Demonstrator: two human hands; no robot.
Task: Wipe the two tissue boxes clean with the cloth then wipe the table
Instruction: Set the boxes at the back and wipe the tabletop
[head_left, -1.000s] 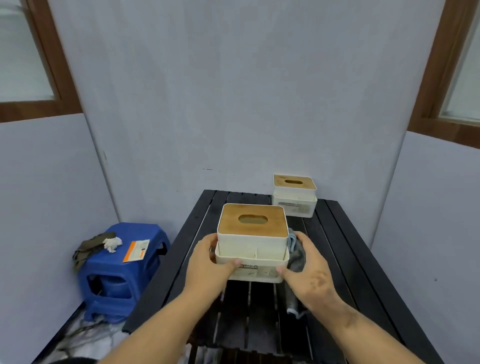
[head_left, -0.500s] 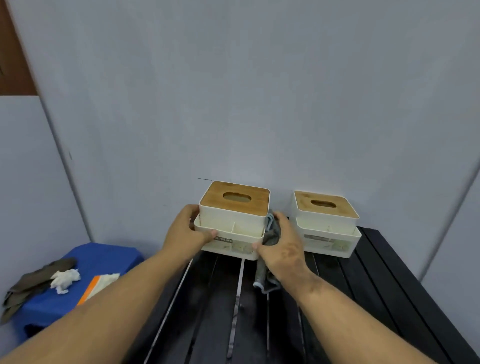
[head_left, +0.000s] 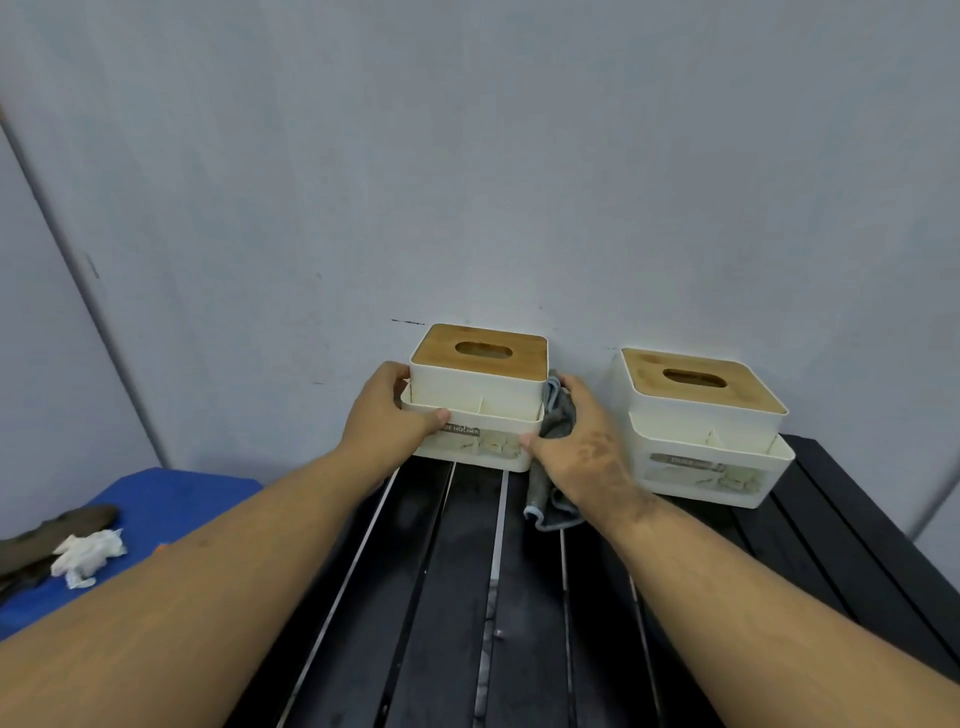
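Observation:
Two white tissue boxes with wooden lids stand at the far end of the black slatted table (head_left: 457, 597), close to the wall. I hold the left tissue box (head_left: 480, 395) between both hands. My left hand (head_left: 384, 410) grips its left side. My right hand (head_left: 587, 447) presses on its right side with a grey cloth (head_left: 556, 421) pinched against the box; the cloth's tail hangs down onto the slats. The right tissue box (head_left: 701, 426) rests untouched beside my right hand.
A grey wall rises directly behind the boxes. To the left, lower than the table, is a blue stool (head_left: 156, 509) carrying a crumpled white tissue (head_left: 88, 556) and a dark rag (head_left: 52, 535). The table's right edge runs near another wall panel.
The left box has travelled away from me, from mid-table to the far end next to the other box, both hands and the cloth still on it. My head has moved closer and lower.

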